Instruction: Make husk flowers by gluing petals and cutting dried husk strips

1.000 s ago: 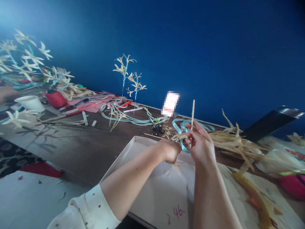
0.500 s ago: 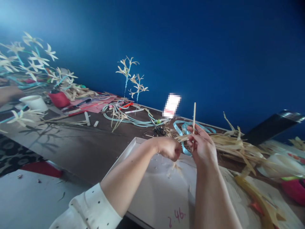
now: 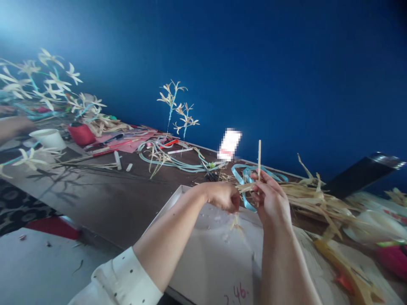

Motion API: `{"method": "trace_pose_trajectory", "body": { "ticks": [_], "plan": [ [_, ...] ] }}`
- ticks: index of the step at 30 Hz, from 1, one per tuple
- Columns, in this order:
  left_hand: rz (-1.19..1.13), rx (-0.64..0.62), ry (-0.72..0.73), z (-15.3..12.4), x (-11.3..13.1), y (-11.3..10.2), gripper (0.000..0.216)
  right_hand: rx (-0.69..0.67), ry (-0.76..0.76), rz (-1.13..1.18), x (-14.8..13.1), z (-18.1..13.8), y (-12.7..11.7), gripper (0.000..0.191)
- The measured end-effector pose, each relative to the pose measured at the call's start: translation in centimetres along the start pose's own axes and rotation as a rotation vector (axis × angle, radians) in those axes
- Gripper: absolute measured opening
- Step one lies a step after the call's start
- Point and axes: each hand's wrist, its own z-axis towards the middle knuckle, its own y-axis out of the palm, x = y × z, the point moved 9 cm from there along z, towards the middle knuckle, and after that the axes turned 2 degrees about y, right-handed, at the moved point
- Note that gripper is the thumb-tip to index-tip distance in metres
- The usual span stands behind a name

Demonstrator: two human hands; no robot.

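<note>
My right hand [image 3: 270, 199] is closed around a thin pale stick [image 3: 259, 156] that stands upright above my fingers. A dried straw strip [image 3: 244, 186] crosses the stick at my fingertips. My left hand [image 3: 224, 197] is curled shut just to the left, pinching that strip, and a frayed bit of straw [image 3: 235, 221] hangs below it. Both hands hover over a white cardboard box lid [image 3: 203, 254]. A light blue ribbon [image 3: 246, 173] lies right behind them.
A heap of dried husks [image 3: 313, 195] spreads to the right. Scissors [image 3: 208, 174], coiled pale blue cord [image 3: 168, 159], a white cup [image 3: 49, 137], a red pot [image 3: 81, 133] and straw flowers on stems [image 3: 174, 106] sit along the dark table [image 3: 95, 195]. A black object [image 3: 362, 171] leans at the right.
The view has tilted slightly, so everything sits a little lower in the picture. My hands stay together around the stick and strip, with the left hand drawn a little closer to the right.
</note>
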Motion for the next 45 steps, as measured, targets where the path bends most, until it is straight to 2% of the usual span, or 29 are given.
{"method": "trace_pose_trajectory", "body": {
  "ticks": [5,7,10,15,19,21,24,27,30,39,45],
  "plan": [
    [-0.304,0.081,-0.030,0.1,-0.7,-0.6,0.012,0.094,-0.002,-0.018,0.0,0.0,-0.9,0.036],
    [-0.465,0.188,0.011,0.3,-0.9,-1.6,0.010,0.164,0.013,-0.008,0.2,0.1,-1.8,0.037],
    [-0.702,0.379,-0.031,0.3,-2.5,-2.9,0.016,0.212,0.026,0.017,0.5,0.2,-2.4,0.037],
    [-0.947,0.496,-0.044,0.0,-3.3,-3.7,0.022,0.078,0.062,0.028,1.1,0.3,-1.2,0.033],
    [-1.006,0.582,-0.054,-0.5,-3.5,-4.3,0.019,-0.072,0.133,0.007,1.7,-0.1,0.2,0.039],
    [-1.013,0.619,-0.041,-0.6,-3.6,-4.5,0.019,-0.098,0.165,-0.027,2.0,-0.3,0.4,0.045],
    [-1.023,0.637,0.007,-0.5,-3.7,-4.8,0.021,-0.059,0.182,-0.064,2.1,-0.4,0.1,0.052],
    [-1.018,0.622,0.025,-0.4,-3.5,-4.7,0.020,-0.088,0.193,-0.068,2.1,-0.6,0.5,0.047],
    [-1.016,0.617,0.006,-0.5,-3.3,-4.6,0.017,-0.120,0.199,-0.078,2.1,-0.7,1.1,0.041],
    [-0.993,0.610,-0.008,-0.8,-2.9,-4.7,0.017,-0.061,0.169,-0.115,1.9,-0.5,0.7,0.041],
    [-0.988,0.544,-0.020,-0.5,-3.0,-4.3,0.021,-0.083,0.147,-0.039,1.7,-0.5,0.8,0.039]
  ]
}}
